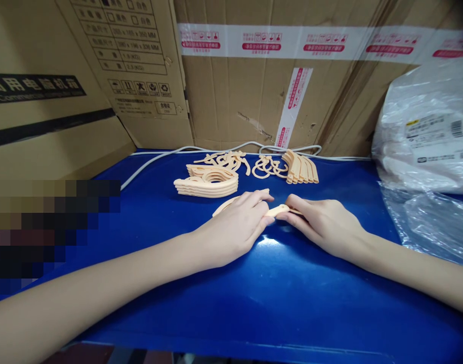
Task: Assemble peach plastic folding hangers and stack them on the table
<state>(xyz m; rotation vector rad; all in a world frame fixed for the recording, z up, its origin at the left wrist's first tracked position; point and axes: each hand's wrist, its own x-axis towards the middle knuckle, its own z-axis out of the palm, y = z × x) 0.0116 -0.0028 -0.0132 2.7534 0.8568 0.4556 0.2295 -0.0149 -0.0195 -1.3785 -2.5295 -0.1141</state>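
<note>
Over the middle of the blue table, my left hand (233,230) is closed around a beige plastic hanger part (277,210); a curved stretch of beige plastic shows beyond its knuckles. My right hand (328,222) pinches a thin beige piece (296,212) against the end of that part, where a small hole is visible. Both hands almost meet at this joint, and the fingers cover much of the pieces. Behind my left hand lies a stack of curved hanger parts (206,189). Farther back are loose hooks (264,168) and a row of nested hanger arms (302,168).
More loose beige pieces (227,161) lie near the back. A white cable (151,163) runs along the rear of the blue table (231,303). Cardboard boxes (231,101) wall the back and left. Clear plastic packaging (424,131) stands at right. A blurred patch covers the left edge.
</note>
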